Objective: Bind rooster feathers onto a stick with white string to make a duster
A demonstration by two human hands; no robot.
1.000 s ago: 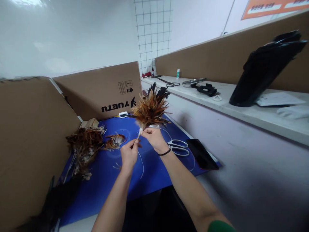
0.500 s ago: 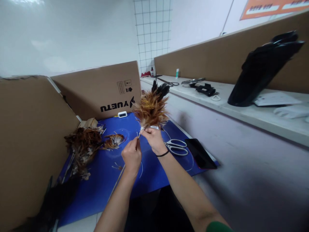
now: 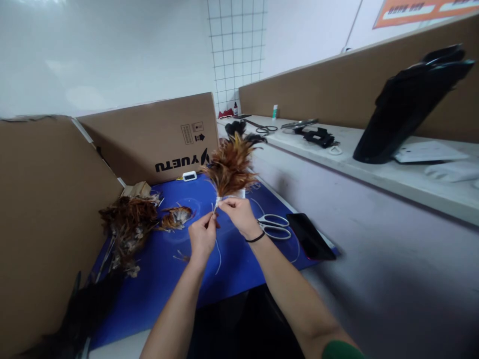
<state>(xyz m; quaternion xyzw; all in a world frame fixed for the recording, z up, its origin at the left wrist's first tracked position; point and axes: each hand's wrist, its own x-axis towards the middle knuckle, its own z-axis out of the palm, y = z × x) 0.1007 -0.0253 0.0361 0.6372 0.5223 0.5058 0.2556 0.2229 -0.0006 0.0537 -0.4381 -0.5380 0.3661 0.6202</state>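
Feather bundle [image 3: 230,167], brown with black tips, held upright above the blue mat [image 3: 149,304]. The left hand [image 3: 202,233] pinches its thin stem; the right hand [image 3: 239,215], thumb and fingers drawn together, grips the pale binding just above. Loose brown feathers [image 3: 129,217] lie on the mat's left part, white-handled scissors [image 3: 277,227] and a dark phone [image 3: 310,237] on its right. Cardboard panels [image 3: 145,134] stand along the mat's left and far edges. Right of the mat runs a pale ledge [image 3: 377,170]; beyond the mat, a wire grid [image 3: 236,55] stands against the wall.
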